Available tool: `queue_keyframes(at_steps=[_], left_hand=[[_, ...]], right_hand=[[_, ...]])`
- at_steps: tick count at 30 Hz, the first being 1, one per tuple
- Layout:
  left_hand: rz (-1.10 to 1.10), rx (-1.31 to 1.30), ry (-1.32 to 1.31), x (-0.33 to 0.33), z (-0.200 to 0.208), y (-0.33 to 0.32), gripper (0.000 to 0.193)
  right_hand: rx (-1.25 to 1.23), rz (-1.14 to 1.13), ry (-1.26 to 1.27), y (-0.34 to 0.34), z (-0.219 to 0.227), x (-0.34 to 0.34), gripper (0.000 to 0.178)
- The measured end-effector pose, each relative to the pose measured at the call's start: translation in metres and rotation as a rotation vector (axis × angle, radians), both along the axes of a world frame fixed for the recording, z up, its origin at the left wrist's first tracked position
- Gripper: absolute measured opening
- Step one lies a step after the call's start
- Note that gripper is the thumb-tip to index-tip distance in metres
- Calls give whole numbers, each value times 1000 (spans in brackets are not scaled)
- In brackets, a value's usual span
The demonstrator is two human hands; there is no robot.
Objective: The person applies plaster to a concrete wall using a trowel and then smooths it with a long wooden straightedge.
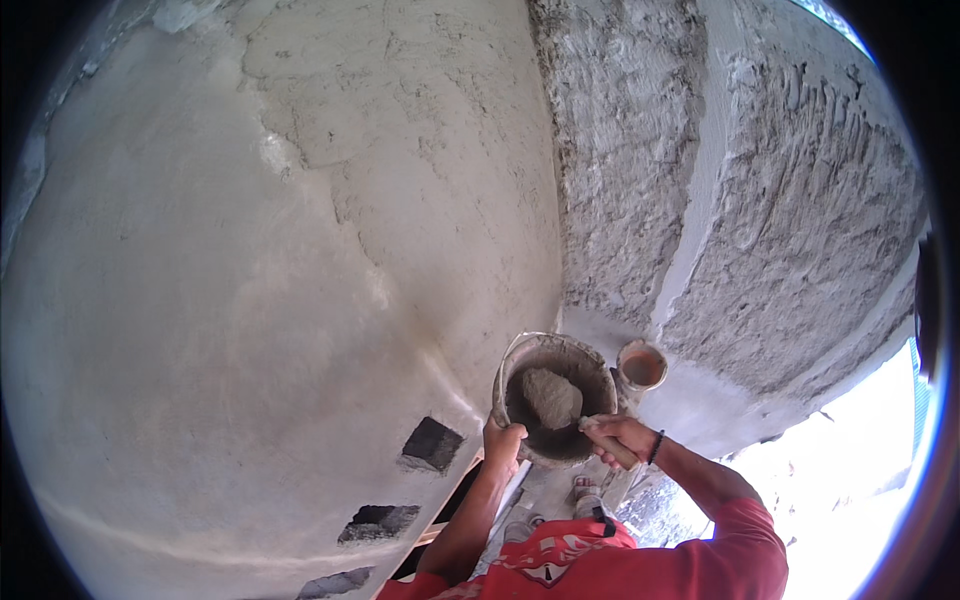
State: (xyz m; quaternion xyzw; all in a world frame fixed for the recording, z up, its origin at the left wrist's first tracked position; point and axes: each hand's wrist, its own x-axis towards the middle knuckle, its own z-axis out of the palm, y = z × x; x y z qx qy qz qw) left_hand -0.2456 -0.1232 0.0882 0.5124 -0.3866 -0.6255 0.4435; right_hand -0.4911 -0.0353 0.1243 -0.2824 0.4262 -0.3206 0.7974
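Note:
A mortar-smeared bucket [597,367] with a wire handle is in front of me. My left hand [503,443] is closed on its near left rim, thumb on the edge. In my right hand [624,437], which wears a dark bead bracelet, is the handle of a trowel [622,455]. The trowel's blade reaches into the bucket under a lump of grey mortar [552,398], which hides most of it. Darker mortar lines the bucket's inside.
A smaller container [641,366], orange-brown inside, stands just right of the bucket. A smooth plastered wall [200,300] fills the left, with several dark square openings [432,444] low down. The right wall [800,210] is rough mortar. My feet [588,487] show below.

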Motion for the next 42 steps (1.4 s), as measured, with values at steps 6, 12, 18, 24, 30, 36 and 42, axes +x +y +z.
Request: queue_keyframes(at_steps=[6,12,18,24,30,36,42], left_hand=[[3,-25,21,-9,5,-12,52],[2,111,90,-25,-10,-25,50],[35,149,45,-33,-38,-49,55],[52,262,-42,-54,-23,-51,63],[115,280,41,-54,-37,-49,58],[181,252,-29,-44,-32,-44,50],[314,282,-160,-47,-22,-37,45]], right_hand=[[-38,-93,-2,-3,15,4,18],[161,-245,-207,-10,17,-8,19],[54,-464,-592,-33,18,-30,24],[-171,-961,-660,-86,55,-89,26],[-560,-1416,-481,-153,77,-196,26],[-924,-1911,-127,-221,137,-272,31],[-879,-1739,585,-380,145,-276,41]])
